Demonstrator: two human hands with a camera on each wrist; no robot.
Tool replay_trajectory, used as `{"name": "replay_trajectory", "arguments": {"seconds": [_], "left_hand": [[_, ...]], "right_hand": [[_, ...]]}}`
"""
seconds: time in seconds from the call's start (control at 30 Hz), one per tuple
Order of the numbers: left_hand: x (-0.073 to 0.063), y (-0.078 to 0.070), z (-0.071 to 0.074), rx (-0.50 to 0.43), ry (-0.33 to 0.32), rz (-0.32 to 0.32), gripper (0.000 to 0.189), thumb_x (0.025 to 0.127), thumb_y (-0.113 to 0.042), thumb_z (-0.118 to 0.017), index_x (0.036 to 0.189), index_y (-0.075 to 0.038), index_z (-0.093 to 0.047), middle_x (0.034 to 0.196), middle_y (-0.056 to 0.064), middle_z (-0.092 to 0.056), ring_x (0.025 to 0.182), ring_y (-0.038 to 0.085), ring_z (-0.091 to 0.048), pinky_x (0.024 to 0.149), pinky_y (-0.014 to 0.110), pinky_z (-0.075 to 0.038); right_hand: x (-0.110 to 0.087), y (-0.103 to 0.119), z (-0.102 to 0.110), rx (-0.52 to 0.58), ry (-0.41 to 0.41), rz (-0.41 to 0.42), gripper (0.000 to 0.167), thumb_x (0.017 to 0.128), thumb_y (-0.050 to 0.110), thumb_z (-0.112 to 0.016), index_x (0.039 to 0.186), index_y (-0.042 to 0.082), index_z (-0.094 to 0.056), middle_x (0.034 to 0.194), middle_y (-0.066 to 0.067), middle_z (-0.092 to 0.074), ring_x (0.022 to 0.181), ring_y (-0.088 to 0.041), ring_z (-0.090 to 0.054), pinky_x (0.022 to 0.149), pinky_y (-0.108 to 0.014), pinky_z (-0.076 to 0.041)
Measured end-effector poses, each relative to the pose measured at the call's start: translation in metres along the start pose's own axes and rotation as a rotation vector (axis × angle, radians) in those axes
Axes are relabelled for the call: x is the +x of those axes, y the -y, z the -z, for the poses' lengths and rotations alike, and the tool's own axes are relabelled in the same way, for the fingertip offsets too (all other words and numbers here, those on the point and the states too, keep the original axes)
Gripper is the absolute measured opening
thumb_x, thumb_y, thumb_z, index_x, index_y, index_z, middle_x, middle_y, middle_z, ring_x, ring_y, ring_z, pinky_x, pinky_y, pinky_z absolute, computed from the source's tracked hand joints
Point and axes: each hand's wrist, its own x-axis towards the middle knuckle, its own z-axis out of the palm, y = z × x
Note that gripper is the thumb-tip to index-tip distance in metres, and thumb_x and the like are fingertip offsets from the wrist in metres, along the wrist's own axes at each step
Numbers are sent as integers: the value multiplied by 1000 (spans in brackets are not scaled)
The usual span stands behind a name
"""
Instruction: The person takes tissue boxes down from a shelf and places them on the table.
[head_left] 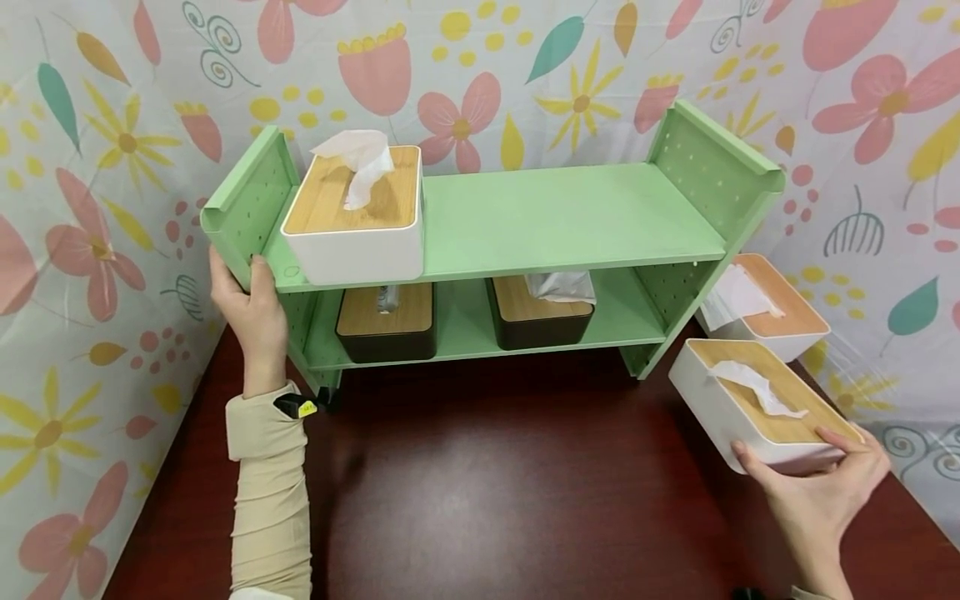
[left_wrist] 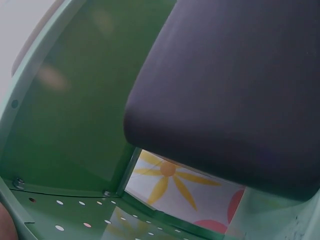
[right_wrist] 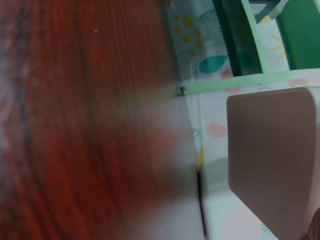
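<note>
Nearest the camera, the right hand point(head_left: 832, 492) grips the near end of a white tissue box point(head_left: 720, 404), thumb against its side and fingers on the far edge; the box is raised above the dark red table point(head_left: 525, 492), to the right of the shelf. Just beyond the gripped box is a second white box point(head_left: 791, 296) with an orange-brown lid. Leftward from that grip stands the green shelf point(head_left: 555, 208), a third white box point(head_left: 352, 254) at the far end of its upper tier. Below sit two dark boxes point(head_left: 546, 333), well apart. Farthest left, the left hand point(head_left: 253, 321) is clamped on the shelf's end panel, thumb in front. Patterned cloth point(head_left: 465, 83) hangs behind everything.
</note>
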Motion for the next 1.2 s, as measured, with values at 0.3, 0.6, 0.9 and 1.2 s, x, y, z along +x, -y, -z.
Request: {"name": "replay_trajectory", "arguments": {"seconds": [0.3,0.6,0.9,1.2], "left_hand": [[-4,-9,-2,12,3,-9,40,92,2,-42,129,-6,-56,113,8,-60,101,19,-57,88,28,-45],[-7,-20,-7,2,4,-1,40,92,3,-42,128,-5,-57,114,10,-60,103,22,-57,89,27,-45],[-2,-3,0,24,13,-37,39,92,1,-44,128,-8,-58,112,9,-61,100,19,-57,87,28,-46],[-7,-16,-6,3,3,-11,39,92,3,-43,127,-4,-57,112,10,-61,102,21,-58,88,27,-45]], "right_hand": [[1,-27,-1,-82,29,-49,84,48,23,-90,109,-16,-48,110,25,-40,115,3,-33,96,-19,-23],[2,-46,-1,-134,52,-78,82,45,19,-92,111,-9,-53,108,28,-37,114,6,-32,96,-19,-23],[1,-46,-4,-155,92,-89,73,45,18,-91,109,3,-58,106,31,-33,110,10,-28,90,-15,-23],[1,-46,-5,-174,121,-149,80,46,14,-91,108,41,-50,105,32,-31,108,12,-26,90,-17,-22]]}}
